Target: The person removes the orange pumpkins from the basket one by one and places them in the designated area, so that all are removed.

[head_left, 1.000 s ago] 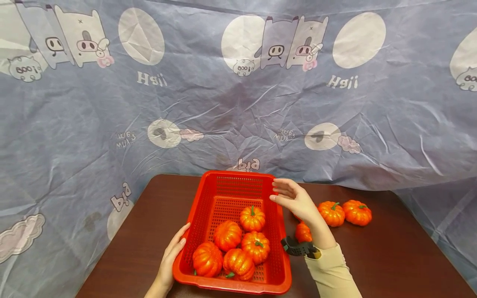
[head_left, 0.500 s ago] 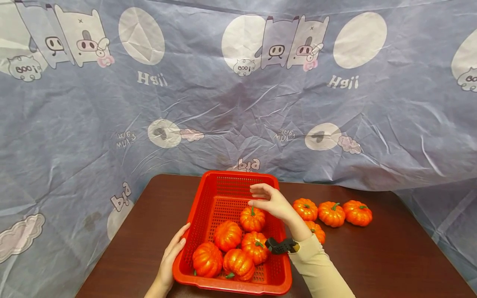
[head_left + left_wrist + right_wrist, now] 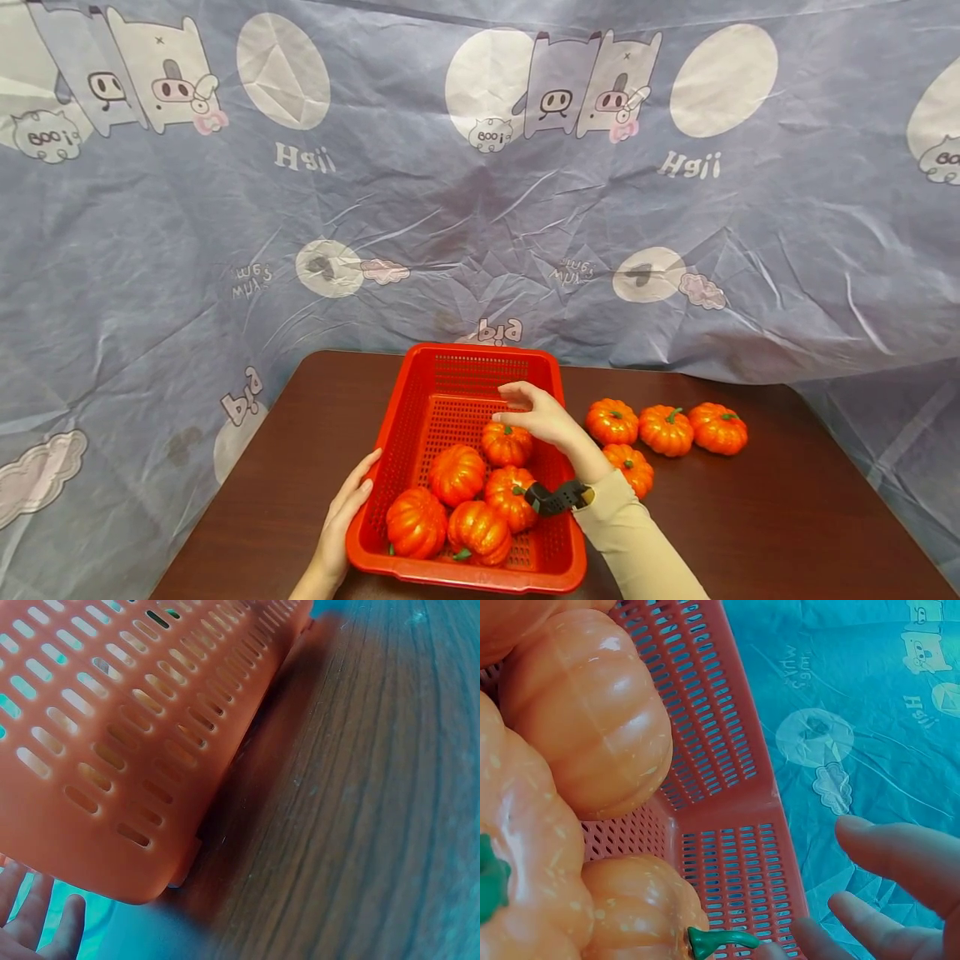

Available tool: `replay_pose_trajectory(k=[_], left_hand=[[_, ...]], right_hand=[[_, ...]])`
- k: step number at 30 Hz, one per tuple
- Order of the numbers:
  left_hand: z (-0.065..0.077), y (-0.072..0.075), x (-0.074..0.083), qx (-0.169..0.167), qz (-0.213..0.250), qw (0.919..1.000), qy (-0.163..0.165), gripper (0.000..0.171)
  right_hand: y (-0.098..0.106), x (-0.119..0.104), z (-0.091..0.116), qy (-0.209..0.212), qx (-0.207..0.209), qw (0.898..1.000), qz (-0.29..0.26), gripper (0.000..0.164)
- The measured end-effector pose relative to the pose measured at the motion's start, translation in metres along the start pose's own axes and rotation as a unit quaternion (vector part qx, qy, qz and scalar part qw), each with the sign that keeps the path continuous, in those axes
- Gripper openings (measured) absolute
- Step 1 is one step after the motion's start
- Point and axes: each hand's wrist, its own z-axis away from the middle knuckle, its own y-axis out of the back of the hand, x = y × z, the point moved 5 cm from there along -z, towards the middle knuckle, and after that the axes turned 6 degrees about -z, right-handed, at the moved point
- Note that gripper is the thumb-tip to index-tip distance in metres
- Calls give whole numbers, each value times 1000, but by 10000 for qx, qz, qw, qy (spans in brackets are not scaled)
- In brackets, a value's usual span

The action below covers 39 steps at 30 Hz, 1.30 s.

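Note:
A red slotted plastic basket (image 3: 465, 575) holds several small orange pumpkins with green stems. My left hand (image 3: 341, 521) rests against its left side with the fingers extended; the left wrist view shows fingertips (image 3: 34, 907) by the basket wall (image 3: 112, 750). My right hand (image 3: 543, 419) is over the basket's right half, its fingers loosely bent and spread, holding nothing. Just below it sits the rearmost pumpkin (image 3: 506, 446). In the right wrist view a fingertip is close to that pumpkin's green stem (image 3: 724, 941); whether they touch I cannot tell.
Several more pumpkins lie on the dark brown table (image 3: 765, 525) right of the basket, among them a front one (image 3: 632, 471) partly behind my right sleeve (image 3: 630, 537). A grey-blue printed cloth (image 3: 480, 208) hangs behind and beside the table.
My right hand has moved left from the basket's right rim to over the rearmost pumpkin, then slightly down. The pumpkins on the right came into fuller view. My left hand stayed put.

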Motion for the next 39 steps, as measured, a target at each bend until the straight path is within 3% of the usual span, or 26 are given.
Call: replay_pose_trajectory(k=[11, 16, 24, 31, 39], left_hand=[[-2, 0, 1, -88, 37, 10000, -18, 46], [-2, -1, 1, -122, 12, 9999, -49, 46], [-3, 0, -1, -165, 17, 9998, 87, 47], [-2, 1, -1, -80, -30, 10000, 25, 46], [-1, 0, -2, -22, 54, 10000, 73, 46]], right_hand=[[-4, 0, -1, 19, -288, 9994, 189, 48], [-6, 3, -2, 205, -533, 9982, 163, 38], [-7, 6, -3, 307, -593, 9975, 243, 27], [-4, 1, 1, 604, -258, 9978, 72, 23], [4, -11, 13, 833, 565, 9939, -453, 21]])
